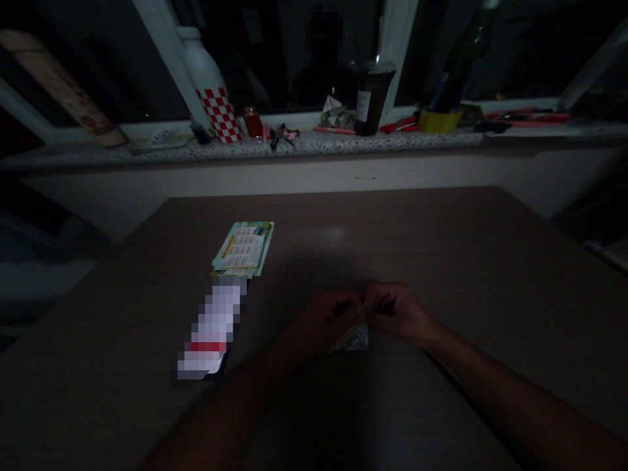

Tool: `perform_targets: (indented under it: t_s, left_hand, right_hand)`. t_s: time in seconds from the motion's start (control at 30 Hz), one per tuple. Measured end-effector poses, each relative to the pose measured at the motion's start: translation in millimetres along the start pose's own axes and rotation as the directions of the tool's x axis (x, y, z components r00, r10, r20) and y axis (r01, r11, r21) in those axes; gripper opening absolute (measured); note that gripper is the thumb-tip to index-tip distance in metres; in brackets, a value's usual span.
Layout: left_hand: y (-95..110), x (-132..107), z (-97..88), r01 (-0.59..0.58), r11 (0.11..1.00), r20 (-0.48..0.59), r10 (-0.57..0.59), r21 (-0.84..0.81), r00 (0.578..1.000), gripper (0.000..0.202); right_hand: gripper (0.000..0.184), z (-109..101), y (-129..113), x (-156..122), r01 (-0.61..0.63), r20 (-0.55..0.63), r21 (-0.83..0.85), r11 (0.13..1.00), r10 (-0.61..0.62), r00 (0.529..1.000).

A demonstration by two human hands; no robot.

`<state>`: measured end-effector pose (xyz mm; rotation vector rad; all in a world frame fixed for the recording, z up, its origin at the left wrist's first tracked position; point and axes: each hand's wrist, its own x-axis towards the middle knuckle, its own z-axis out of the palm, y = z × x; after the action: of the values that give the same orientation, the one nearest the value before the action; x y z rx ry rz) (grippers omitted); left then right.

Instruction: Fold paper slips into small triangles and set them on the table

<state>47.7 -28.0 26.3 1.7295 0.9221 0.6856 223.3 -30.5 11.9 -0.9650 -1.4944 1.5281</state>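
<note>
Between my two hands is a small folded piece of printed paper [354,339], greenish and white, its lower part showing as a triangle above the table. My left hand [326,320] is closed on its left side, with thumb and fingers pinching near the top. On the other side my right hand [396,313] pinches the paper's upper right edge, fingertips close to those of the left. The fingers and the dim light hide most of the paper's upper part.
Left of my hands lie a stack of printed calendar cards [240,248] and a lit phone [216,327], its screen blurred out, on the brown table [441,235]. Behind, the stone windowsill [314,142] bears a checkered bottle [218,108], a dark cup [370,101] and a green bottle [461,59].
</note>
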Motion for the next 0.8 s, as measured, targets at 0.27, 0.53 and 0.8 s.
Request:
perform_targets:
  t_s: [0.27,0.53,0.8]
  left_hand:
    - [-3.7,-0.6,4.2,-0.004,1.0,0.087,0.004,0.004,0.996,0.022]
    - [-1.6,1.6,1.0,-0.001,0.999,0.011,0.0,0.039,1.0,0.025]
    - [-2.3,0.3,3.0,-0.004,0.999,0.062,0.001,0.046,0.998,0.024]
  right_hand:
    - [0.022,-6.8,2.1,-0.7,-0.046,0.037,-0.069,0.997,0.049,0.998]
    - [0.012,-2.2,6.7,1.7,0.007,-0.047,-0.059,0.998,-0.01,0.999]
    - [0.013,-6.6,7.6,0.1,-0.064,0.054,0.01,0.998,0.063,0.997]
